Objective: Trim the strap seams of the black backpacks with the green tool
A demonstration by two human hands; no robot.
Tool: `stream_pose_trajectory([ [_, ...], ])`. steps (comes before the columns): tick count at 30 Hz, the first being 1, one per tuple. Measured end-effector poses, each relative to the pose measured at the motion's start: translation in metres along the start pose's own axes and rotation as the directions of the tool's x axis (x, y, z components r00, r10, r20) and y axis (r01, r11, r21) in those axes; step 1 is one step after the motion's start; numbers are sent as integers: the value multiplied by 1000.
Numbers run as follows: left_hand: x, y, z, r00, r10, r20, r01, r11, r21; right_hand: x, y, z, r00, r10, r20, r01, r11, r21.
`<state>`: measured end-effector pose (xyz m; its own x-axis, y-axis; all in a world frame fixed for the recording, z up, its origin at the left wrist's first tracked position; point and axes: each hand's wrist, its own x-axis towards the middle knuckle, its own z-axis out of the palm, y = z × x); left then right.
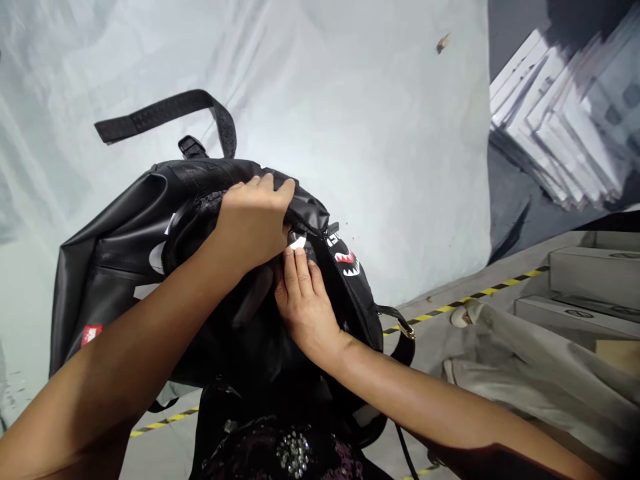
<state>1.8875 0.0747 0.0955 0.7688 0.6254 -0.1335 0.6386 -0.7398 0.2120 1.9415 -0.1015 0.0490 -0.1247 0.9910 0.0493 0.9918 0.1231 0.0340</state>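
Observation:
A black backpack (120, 230) lies in front of me with its zipped opening spread apart. My left hand (257, 217) curls its fingers over the upper edge of the opening and grips the fabric. Just below it, my right hand (309, 307) reaches into the opening, fingers stretched out flat, their tips touching a small white patch (297, 241). A red-and-white toothed mouth print (347, 262) shows on the right side of the bag. On its left part sits a red label (91, 335). A loose black strap (165, 113) extends from the top beside a buckle (193, 147).
The bag rests on a pale covered surface (380, 133). Plastic-wrapped packets (555, 120) lie stacked at upper right. Grey boxes (595, 273) and a person's pale trouser legs (520, 373) are at right. Yellow-black tape (490, 290) runs along the floor.

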Motion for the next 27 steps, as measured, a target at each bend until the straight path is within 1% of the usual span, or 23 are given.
stream_pose_trajectory([
  [4,0,0,0,1000,3,-2,-3,1000,9,0,0,0,1000,5,-10,-5,1000,4],
  [8,0,0,0,1000,2,-4,-2,1000,1,0,0,0,1000,-7,6,7,1000,-7],
  [14,0,0,1,1000,3,-7,-3,1000,8,0,0,-1,1000,-14,10,14,999,36],
  [23,0,-1,1,1000,17,-4,-17,999,30,1,0,-2,1000,-7,4,7,1000,24],
  [27,0,-1,1,1000,12,1,-12,1000,19,0,-1,-1,1000,3,19,-4,999,47],
])
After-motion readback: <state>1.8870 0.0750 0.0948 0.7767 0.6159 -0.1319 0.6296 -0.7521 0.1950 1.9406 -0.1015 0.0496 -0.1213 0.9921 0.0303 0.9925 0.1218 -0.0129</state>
